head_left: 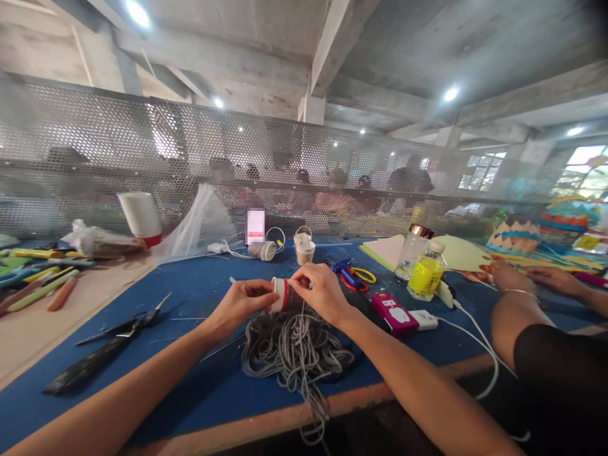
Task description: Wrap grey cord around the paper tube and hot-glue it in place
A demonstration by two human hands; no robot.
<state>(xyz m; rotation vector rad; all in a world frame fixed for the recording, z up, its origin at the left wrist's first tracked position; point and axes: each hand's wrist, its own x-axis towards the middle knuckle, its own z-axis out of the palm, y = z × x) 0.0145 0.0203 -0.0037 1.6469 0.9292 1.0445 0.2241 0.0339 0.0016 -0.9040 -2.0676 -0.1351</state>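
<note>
A paper cup (279, 295) with a white rim and a red band lies on its side between my hands, its body partly covered in grey-brown cord. My left hand (247, 300) grips the cup at its rim end. My right hand (320, 288) is closed at the other end, its fingers pinched on the grey cord that runs down from it. Below the cup a loose heap of grey cord (299, 348) spreads on the blue table, and a few loops hang over the front edge. My right fingers hide the far end of the cup.
Black scissors (114, 342) lie at left. Behind stand a cord-wrapped cup (262, 251), a small basket (304, 247) and a phone (255, 226). At right are blue-handled pliers (342, 269), a magenta box (393, 313), a glass jar (412, 253), a yellow bottle (426, 275) and a co-worker's hands (513, 278).
</note>
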